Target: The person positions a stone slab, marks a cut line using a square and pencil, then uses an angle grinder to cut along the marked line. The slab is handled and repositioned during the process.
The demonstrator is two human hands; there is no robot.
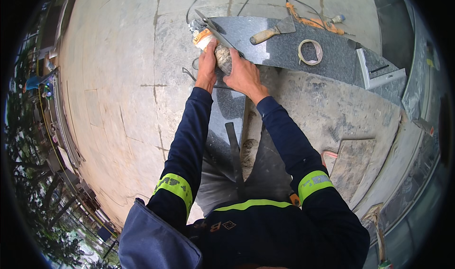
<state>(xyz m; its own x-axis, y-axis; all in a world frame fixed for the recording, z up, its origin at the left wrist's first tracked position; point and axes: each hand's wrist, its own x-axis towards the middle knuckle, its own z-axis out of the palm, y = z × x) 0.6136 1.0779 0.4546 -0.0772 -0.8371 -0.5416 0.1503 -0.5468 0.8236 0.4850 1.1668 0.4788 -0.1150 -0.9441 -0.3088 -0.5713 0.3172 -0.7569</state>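
Both my hands are wrapped round an angle grinder (204,37) with a dusty, orange and white body. My left hand (207,67) grips its near side. My right hand (243,75) closes round the worn rear part, with fingers partly hidden behind it. Seen nearly edge-on, the grinder's disc (219,36) slants beside the left end of a long dark grey stone slab (277,56). Whether the disc touches the slab I cannot tell. On the slab lies a trowel (270,32) with a wooden handle, right of the grinder.
A roll of tape (310,52) and a metal square (379,72) lie on the slab. Behind it is an orange power tool (313,20) with a cord. Another slab piece (228,105) is near my legs. A flat board (353,167) rests on the floor at right.
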